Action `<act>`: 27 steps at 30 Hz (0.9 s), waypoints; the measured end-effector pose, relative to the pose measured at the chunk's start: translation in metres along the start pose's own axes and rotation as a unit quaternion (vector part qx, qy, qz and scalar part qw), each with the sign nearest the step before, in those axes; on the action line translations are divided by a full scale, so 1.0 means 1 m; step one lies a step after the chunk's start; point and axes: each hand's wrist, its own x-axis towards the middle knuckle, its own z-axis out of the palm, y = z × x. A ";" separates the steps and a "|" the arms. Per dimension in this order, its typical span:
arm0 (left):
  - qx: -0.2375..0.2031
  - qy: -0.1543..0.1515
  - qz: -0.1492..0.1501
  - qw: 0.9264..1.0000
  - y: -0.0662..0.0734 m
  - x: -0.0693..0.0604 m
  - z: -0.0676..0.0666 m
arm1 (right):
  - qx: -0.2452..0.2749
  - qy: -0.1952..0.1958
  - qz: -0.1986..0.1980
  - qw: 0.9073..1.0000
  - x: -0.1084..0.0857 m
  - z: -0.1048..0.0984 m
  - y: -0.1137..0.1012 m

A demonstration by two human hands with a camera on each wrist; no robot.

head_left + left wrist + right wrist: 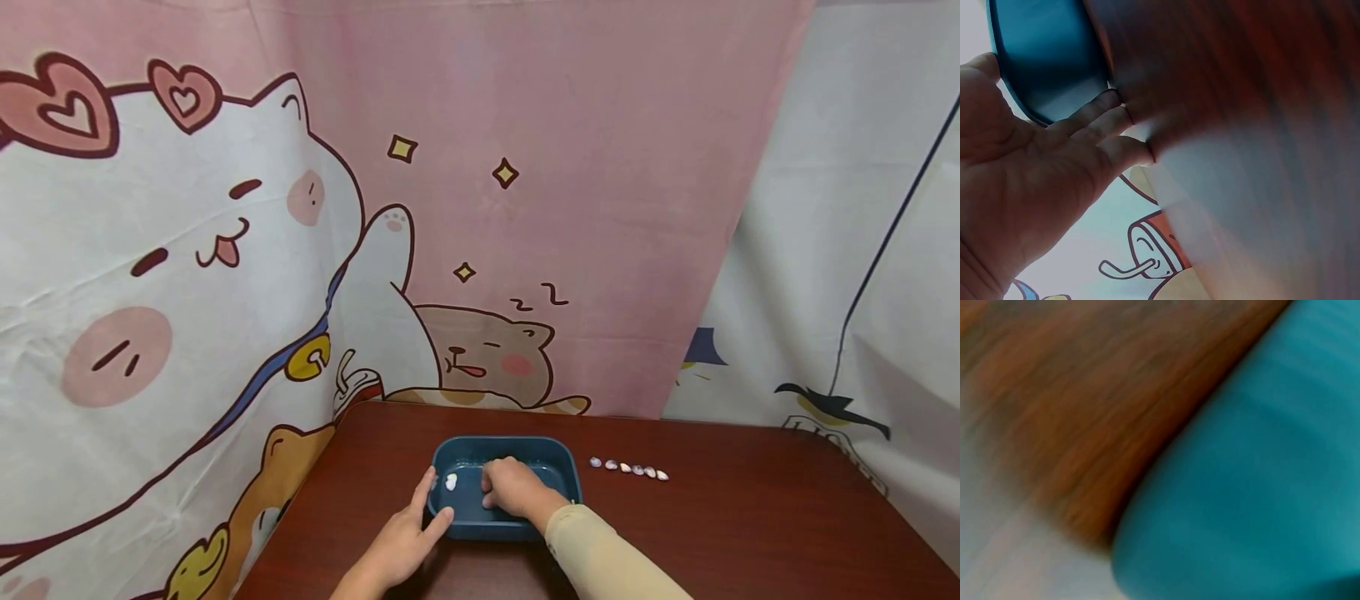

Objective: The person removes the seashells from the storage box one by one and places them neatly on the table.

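Note:
A dark blue basin (pixel 505 531) stands near the front of the table. Against its left side rests my left hand (pixel 401 540), thumb by the near left corner and fingers reaching along the outer wall; the left wrist view shows this hand (pixel 1035 162) with its fingers extended. My right hand (pixel 516 490) reaches down inside the basin with fingers bent toward the floor; whether they hold anything is hidden. Small white shells (pixel 451 482) lie in the basin's left part. The right wrist view is blurred, with the basin wall (pixel 1241 487) filling much of it.
Right of the basin, several small shells (pixel 625 467) lie in a slanting row on the reddish-brown table (pixel 750 517). A cartoon-printed cloth (pixel 600 208) hangs behind and to the left of the table.

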 end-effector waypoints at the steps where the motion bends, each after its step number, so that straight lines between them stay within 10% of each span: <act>1: 0.001 0.002 0.001 1.000 0.000 0.000 0.000 | 0.006 -0.002 -0.002 1.000 -0.002 -0.002 0.001; 10: 0.000 -0.002 -0.007 1.000 0.001 0.000 -0.001 | 0.050 -0.003 -0.048 0.998 -0.014 -0.009 0.017; 27: -0.002 0.005 0.001 1.000 0.000 0.000 0.000 | -0.028 0.010 -0.070 0.997 -0.009 -0.009 0.024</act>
